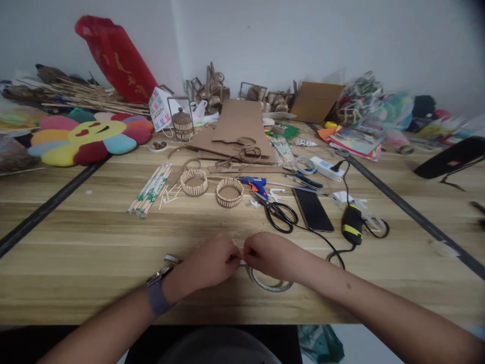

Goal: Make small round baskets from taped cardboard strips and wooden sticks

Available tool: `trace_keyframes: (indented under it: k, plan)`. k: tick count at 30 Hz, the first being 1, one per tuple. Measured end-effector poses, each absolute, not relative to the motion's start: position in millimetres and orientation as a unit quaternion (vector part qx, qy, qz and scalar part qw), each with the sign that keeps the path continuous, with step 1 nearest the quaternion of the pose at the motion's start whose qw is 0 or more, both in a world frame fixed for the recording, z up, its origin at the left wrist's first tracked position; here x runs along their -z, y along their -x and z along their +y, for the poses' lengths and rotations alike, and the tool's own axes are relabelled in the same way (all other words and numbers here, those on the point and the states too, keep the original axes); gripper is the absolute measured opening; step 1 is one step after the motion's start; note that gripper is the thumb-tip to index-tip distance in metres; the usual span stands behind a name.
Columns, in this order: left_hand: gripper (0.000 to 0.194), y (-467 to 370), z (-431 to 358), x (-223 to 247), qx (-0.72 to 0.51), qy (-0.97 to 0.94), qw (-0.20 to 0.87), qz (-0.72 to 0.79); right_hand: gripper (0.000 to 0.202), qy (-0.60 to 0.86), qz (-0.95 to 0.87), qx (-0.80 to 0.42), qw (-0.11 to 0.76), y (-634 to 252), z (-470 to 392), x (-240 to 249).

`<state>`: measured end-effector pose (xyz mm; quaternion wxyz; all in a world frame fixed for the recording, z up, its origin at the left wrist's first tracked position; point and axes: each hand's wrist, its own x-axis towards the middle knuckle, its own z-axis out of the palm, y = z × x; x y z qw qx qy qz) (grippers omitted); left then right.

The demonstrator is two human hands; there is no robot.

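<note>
My left hand, with a watch on its wrist, is closed, its fingertips pinching a narrow white strip of tape. Close beside it, my right hand is also closed on this strip. Partly under my right hand is a roll of tape, its upper part hidden by the hand. Beyond my hands stand two rings of short wooden sticks: a left ring and a right ring. Black-handled scissors and a blue glue gun lie to their right.
A dark phone and a black-yellow device with a looping cable are at right. Packed sticks lie left. Cardboard sheets, a small lidded stick basket and a flower cushion are farther back.
</note>
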<state>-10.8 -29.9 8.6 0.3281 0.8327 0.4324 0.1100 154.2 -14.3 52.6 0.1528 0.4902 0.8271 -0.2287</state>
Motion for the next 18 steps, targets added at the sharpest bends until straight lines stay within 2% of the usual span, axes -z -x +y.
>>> trace_keyframes:
  k: [6,12,15,18]
  plan:
    - [0.021,8,-22,-8,-0.108,-0.8,0.399,0.435,0.027,-0.503,0.831,0.189,0.145,-150,-18,-53]
    - [0.023,10,-15,-4,-0.155,-0.766,0.394,0.484,0.027,-0.531,0.823,0.145,0.142,-143,-27,-64]
    - [0.02,15,-11,-11,-0.184,-0.748,0.375,0.516,0.026,-0.544,0.827,0.106,0.097,-142,-32,-65]
    - [0.022,20,-9,-24,-0.212,-0.728,0.365,0.54,0.024,-0.552,0.829,0.089,0.013,-140,-34,-54]
